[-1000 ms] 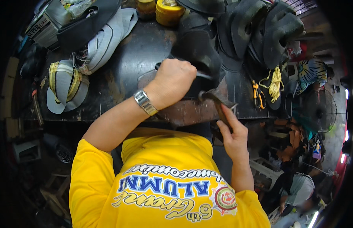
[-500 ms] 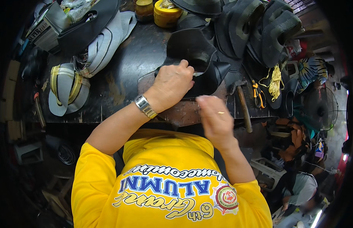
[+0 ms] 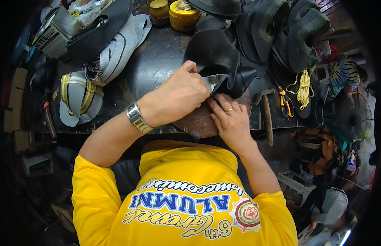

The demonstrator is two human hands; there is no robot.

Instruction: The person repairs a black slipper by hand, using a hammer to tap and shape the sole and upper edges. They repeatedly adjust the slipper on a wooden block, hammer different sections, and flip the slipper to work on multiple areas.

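My left hand (image 3: 180, 93), with a metal watch (image 3: 139, 117) at its wrist, is closed on the near left edge of a black shoe upper (image 3: 209, 49). Its fingertips are hidden. A grey turned-back flap (image 3: 214, 80) with a pale patch shows right beside the knuckles. Close by, my right hand (image 3: 232, 121) lies palm down with its fingers stretched out and a little apart. Its fingertips reach the upper's near edge, over a worn brown board (image 3: 198, 123). A ring is on one finger. What lies under that palm cannot be seen.
To the right lie a hammer (image 3: 268, 119), orange-handled scissors (image 3: 285, 103) and a yellow cord bundle (image 3: 305, 88). Stacked black pieces (image 3: 299, 45) stand behind them. Grey sandal pieces (image 3: 112, 53) and a strapped grey sole (image 3: 78, 102) are at left; a yellow tub (image 3: 184, 18) is at the back.
My right hand has come down from a blurred position onto the board beside the upper. My left hand has shifted slightly left, and more of the grey flap shows. The view has moved a little.
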